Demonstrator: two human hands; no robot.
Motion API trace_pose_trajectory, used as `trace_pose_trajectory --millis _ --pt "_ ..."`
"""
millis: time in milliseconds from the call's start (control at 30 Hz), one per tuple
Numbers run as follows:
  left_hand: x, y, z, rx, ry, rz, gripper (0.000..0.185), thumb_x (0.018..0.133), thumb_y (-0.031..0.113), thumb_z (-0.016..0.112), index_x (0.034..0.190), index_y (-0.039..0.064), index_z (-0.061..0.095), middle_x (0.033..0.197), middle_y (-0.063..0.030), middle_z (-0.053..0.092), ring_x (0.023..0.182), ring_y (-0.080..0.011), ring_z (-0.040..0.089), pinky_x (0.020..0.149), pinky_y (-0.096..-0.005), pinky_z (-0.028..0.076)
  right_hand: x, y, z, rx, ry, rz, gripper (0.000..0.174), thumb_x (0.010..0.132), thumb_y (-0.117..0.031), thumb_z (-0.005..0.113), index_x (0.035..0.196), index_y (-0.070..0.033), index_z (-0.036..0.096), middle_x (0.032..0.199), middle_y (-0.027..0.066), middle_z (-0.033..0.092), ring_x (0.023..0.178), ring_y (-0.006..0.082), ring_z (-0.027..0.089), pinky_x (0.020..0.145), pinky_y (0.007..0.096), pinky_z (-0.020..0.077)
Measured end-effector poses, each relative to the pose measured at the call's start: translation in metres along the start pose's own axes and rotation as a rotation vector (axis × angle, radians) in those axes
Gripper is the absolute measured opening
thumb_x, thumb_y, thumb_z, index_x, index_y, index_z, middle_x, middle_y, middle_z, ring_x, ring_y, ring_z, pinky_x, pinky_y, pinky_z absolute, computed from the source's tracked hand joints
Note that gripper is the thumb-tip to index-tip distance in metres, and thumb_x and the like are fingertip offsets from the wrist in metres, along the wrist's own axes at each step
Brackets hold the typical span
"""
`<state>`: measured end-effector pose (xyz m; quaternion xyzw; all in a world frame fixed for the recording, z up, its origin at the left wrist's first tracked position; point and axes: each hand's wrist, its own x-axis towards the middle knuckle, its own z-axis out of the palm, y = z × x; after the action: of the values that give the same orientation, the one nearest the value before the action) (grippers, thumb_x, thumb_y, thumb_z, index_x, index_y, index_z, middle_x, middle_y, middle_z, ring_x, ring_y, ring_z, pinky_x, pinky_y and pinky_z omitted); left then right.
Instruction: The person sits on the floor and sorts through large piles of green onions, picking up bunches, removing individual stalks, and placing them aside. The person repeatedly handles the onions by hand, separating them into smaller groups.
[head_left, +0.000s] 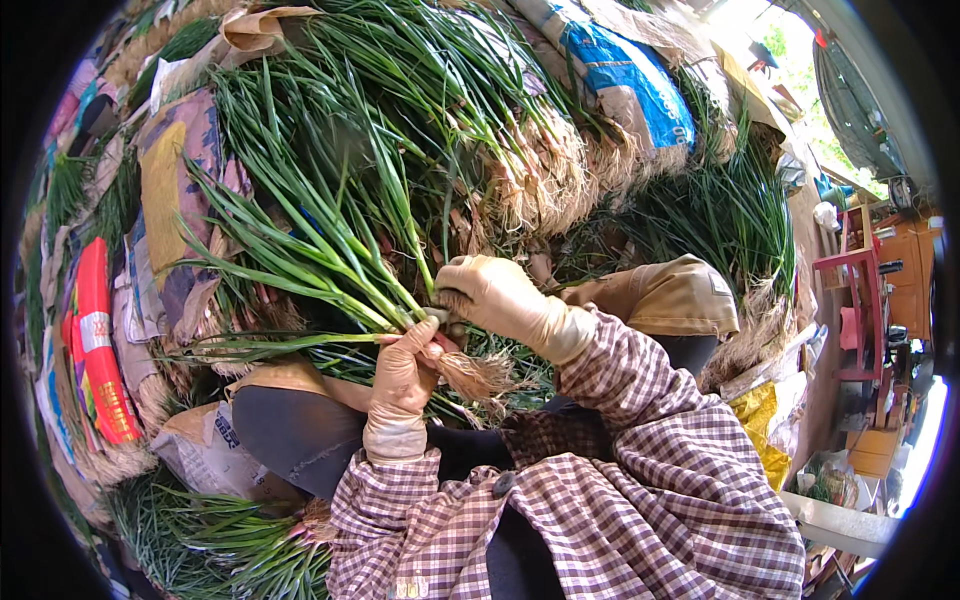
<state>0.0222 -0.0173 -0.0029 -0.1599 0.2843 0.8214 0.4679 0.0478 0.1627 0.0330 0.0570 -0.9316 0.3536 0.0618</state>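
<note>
My left hand (406, 369), in a cream glove, is shut around a bunch of leafy allium plants (358, 281). Their long green leaves fan out to the upper left. Pinkish bulbs show beside the thumb, and a tuft of pale roots (474, 375) hangs to the right. My right hand (499, 300), gloved alike, is just above and right of the left one. Its curled fingers grip a separate allium stalk (415, 244), whose lower end is partly hidden in the glove. Both hands are above my lap, between my bent knees.
A large heap of allium plants (544, 176) lies ahead, roots to the right. More plants (259, 551) lie at lower left. Sacking (637, 86) covers some bundles, and a red packaging sheet (101, 352) lies at left. A red wooden stool (859, 292) stands at far right.
</note>
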Motion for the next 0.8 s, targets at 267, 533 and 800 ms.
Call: trace_pose_trajectory --millis 267,533,800 --pt "-0.004 0.001 -0.002 -0.242 -0.400 0.230 0.012 0.091 0.015 0.060 0.098 0.005 0.061 0.098 -0.0057 0.056 0.086 -0.0157 0.052 0.081 -0.0323 0.045 -0.012 0.011 0.030 1.290 0.294 0.631 0.026 0.095 -0.028 0.055 0.096 -0.005 0.064 0.082 0.0031 0.063 0.078 0.0123 0.059 0.075 0.0294 0.0492" --pt "-0.003 0.011 -0.001 -0.240 -0.528 0.318 0.023 0.097 0.024 0.049 0.109 0.006 0.058 0.112 -0.0054 0.056 0.091 -0.0157 0.056 0.078 -0.0351 0.049 -0.041 -0.034 0.025 1.662 -0.261 0.791 0.019 0.092 -0.023 0.061 0.099 -0.005 0.061 0.099 0.0003 0.062 0.090 0.0080 0.057 0.081 0.0238 0.0470" --pt "-0.020 0.076 0.007 -0.551 -0.883 0.397 0.023 0.098 0.024 0.047 0.109 0.004 0.050 0.093 -0.0045 0.059 0.078 -0.0144 0.060 0.073 -0.0330 0.053 -0.086 0.001 -0.059 1.273 -0.671 0.533 0.027 0.088 -0.020 0.066 0.111 -0.006 0.065 0.083 0.0015 0.066 0.065 0.0073 0.057 0.060 0.0213 0.0471"
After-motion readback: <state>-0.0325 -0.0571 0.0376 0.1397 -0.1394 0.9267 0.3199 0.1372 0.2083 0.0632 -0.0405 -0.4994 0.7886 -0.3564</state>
